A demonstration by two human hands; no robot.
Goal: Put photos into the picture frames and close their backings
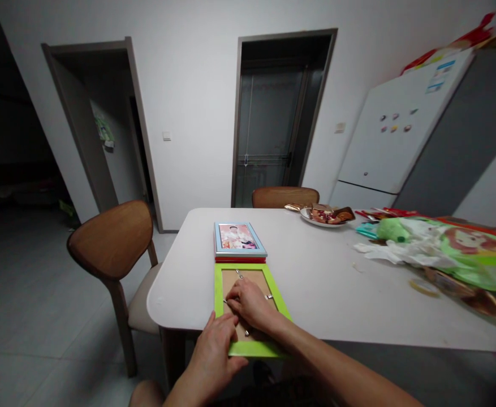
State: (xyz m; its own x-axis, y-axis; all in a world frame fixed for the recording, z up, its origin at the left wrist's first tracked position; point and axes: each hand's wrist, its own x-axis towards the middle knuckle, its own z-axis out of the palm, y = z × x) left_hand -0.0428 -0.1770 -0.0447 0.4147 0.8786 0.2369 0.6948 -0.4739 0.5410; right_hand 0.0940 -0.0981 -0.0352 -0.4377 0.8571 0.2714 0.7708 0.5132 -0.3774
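Observation:
A lime-green picture frame (219, 282) lies back up at the table's near edge, with a brown backing board (231, 277) inside its border. Small metal clips (268, 297) sit around the board's edge. My left hand (217, 346) holds the frame by its near left corner, thumb at the near edge and fingers on top. Over the board, my right hand (250, 299) has its fingers bunched at the metal clip on the left side, which they partly hide. Just beyond lies a light-blue picture frame (237, 237) with a photo facing up, stacked on something red.
The white table (315, 282) carries a plate of food (326, 217) at the back and a roll of tape (425, 288) at right. Bags and wrappers (464, 249) crowd the right end. Wooden chairs stand at left (116, 243) and behind (285, 196).

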